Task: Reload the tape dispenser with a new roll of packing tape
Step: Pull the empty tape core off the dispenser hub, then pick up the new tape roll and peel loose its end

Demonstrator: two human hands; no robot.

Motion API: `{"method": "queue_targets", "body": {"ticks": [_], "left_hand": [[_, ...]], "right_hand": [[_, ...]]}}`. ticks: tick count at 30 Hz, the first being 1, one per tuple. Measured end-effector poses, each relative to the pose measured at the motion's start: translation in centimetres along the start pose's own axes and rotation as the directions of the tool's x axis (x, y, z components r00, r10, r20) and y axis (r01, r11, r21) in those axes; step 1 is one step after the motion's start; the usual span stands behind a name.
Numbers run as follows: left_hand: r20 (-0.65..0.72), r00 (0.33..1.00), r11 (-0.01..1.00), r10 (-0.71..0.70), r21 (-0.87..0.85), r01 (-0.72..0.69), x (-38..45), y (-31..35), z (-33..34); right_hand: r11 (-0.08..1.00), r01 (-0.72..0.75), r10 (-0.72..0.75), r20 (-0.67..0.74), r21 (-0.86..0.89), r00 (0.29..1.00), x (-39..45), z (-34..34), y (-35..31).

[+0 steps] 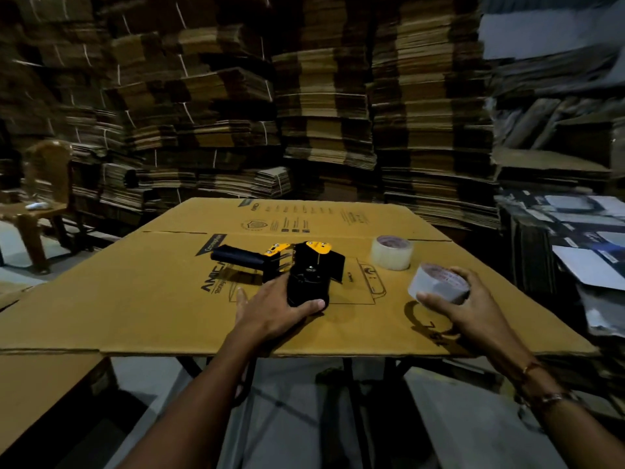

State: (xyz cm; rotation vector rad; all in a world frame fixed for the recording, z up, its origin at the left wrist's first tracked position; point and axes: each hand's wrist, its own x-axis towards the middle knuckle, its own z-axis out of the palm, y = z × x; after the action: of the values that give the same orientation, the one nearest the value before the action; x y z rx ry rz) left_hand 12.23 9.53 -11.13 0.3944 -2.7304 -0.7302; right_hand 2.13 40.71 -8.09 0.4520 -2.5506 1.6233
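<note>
Forearms reaching up from the bottom edge, bare, a bangle on the right wrist. Left hand (277, 308) laid over the near end of the dispenser (297, 269), fingers curled around the black spool hub, thumb pressed on its near rim: a grip clamped on the dispenser, pinning it flat to the tabletop (135, 299). Spool hub bare, no roll seated. Dispenser's long axis running roughly left to right and a little away, black handle pointing far-left, yellow-trimmed blade end at the middle, hub end turned toward the body.

Right hand (463, 299) closed around the new roll (439, 282), fingers over the far rim, thumb under the near edge, roll tilted with its open core facing up and right. Roll lifted just off the cardboard, to judge by the shadow beneath. Hub lying left of the roll and slightly farther from the body, near but apart. Likely next: carry the roll leftward, square its core to the hub, press on. Right hand nearer the roll, left nearer the hub, so no swap needed. Winding direction of the tape not readable.

Second roll (392, 252), clear, standing on the tabletop just beyond the right hand, untouched. Flattened carton serving as the tabletop. Around it, stacks of folded cardboard (321, 113) and a chair (40, 198) far left.
</note>
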Motion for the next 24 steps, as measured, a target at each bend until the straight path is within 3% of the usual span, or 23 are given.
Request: {"method": "queue_targets", "body": {"ticks": [7, 11, 17, 19, 21, 24], "left_hand": [[-0.032, 0.999, 0.999, -0.027, 0.044, 0.028, 1.3, -2.0, -0.6], [-0.045, 0.998, 0.997, -0.047, 0.062, 0.05, 2.1, -2.8, -0.9], [-0.182, 0.983, 0.997, 0.005, -0.077, -0.02, 1.3, -2.3, -0.8], [-0.384, 0.919, 0.995, 0.084, 0.083, -0.056, 0.9, -1.5, -0.7], [-0.535, 0.8, 0.944, 0.271, 0.312, -0.111, 0.7, -0.2, -0.4], [-0.452, 0.712, 0.835, 0.537, 0.406, -0.372, 1.2, 3.1, 1.7]], "right_hand": [[0.957, 0.025, -0.041, -0.047, -0.287, 0.998, 2.4, -0.9, 2.3], [0.937, 0.039, -0.061, -0.053, -0.346, 0.997, 2.9, -1.1, 3.0], [0.942, 0.038, -0.031, 0.026, -0.333, 0.999, 3.4, -1.6, 3.0], [0.974, 0.009, 0.003, 0.053, -0.227, 0.999, 3.9, -2.4, 2.5], [0.992, -0.013, 0.017, 0.028, -0.125, 0.999, 4.7, -3.2, 1.9], [0.982, -0.017, 0.015, -0.011, -0.186, 1.0, 6.8, -3.8, 0.9]]}}
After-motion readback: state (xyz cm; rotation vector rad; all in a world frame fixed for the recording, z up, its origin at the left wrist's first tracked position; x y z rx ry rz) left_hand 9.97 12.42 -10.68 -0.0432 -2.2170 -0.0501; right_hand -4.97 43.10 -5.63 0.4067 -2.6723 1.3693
